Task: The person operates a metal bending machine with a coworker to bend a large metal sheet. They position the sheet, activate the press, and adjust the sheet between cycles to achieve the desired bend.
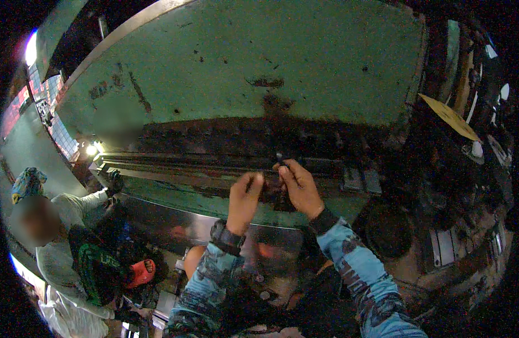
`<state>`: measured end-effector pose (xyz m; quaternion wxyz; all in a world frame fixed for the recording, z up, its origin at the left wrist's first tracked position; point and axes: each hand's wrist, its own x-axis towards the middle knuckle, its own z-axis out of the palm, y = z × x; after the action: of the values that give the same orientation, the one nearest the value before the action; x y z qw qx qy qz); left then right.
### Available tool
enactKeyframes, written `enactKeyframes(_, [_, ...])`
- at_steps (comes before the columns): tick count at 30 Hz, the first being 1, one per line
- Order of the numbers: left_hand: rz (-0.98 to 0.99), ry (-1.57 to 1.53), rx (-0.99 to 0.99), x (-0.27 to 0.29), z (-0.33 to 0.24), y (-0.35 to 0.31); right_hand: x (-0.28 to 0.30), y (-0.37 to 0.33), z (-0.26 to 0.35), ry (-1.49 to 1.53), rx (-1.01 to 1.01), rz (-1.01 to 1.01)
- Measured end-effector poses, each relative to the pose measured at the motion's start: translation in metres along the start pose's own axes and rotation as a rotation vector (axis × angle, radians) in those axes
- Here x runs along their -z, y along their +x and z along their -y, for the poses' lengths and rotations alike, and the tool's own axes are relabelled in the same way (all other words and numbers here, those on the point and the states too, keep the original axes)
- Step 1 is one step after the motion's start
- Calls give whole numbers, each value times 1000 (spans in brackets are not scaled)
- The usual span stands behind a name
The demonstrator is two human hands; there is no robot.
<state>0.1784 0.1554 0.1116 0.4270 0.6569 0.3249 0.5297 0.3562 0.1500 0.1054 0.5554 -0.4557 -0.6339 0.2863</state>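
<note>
In the middle of the view my right hand point(300, 188) is closed, its thumb and fingers pinching a small dark piece with a shiny tip point(279, 156). What kind of piece this is, I cannot make out. Just left of it, a short gap apart, my left hand point(245, 200) is raised with its fingers curled in towards the thumb. Anything inside those fingers is hidden. Both hands are in front of long metal rails point(214, 176) that run across a big green machine.
A worn green metal panel point(259, 62) rises behind the rails. A bright lamp point(92, 150) shines at their left end. At left, a person in a grey shirt point(59, 256) reaches to the machine; a red cap point(141, 274) is nearby. Metal blocks point(362, 181) sit right of my hands.
</note>
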Motion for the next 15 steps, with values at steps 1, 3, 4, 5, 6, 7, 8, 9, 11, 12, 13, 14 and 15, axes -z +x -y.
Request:
enactKeyframes(1, [-104,1,12,4,-9,12,-15,13,-10,-158,174,-148])
enactKeyframes(3, [-150,256,-120,0,-23,39,-19,27,-26,-151,170,-132])
enactKeyframes(4, [-196,383,-230,-2,-27,48,-22,33,-33,-149,149,-129])
enactKeyframes(5, [-217,506,-160,-4,-29,57,-25,39,-39,-146,128,-126])
enactKeyframes(6, [-265,568,-206,-5,-29,58,-29,45,-44,-142,128,-137])
enactKeyframes(7, [-317,631,-228,-8,-28,59,-33,44,-47,-149,151,-146])
enactKeyframes(8, [-349,711,-190,-6,-24,55,-37,43,-51,-156,174,-155])
enactKeyframes(9, [-380,705,-271,-5,-22,53,-42,40,-52,-173,217,-154])
enactKeyframes(11, [-399,736,-298,-2,-17,47,-48,33,-53,-183,270,-173])
enactKeyframes(12, [-394,730,-287,-2,-16,46,-50,29,-53,-175,282,-191])
enactKeyframes(13, [-383,727,-278,-2,-15,45,-50,26,-50,-184,217,-178])
enactKeyframes(14, [-391,736,-277,-1,-16,46,-49,26,-47,-180,296,-186])
enactKeyframes(15, [-381,719,-292,-3,-17,48,-46,26,-44,-191,293,-160])
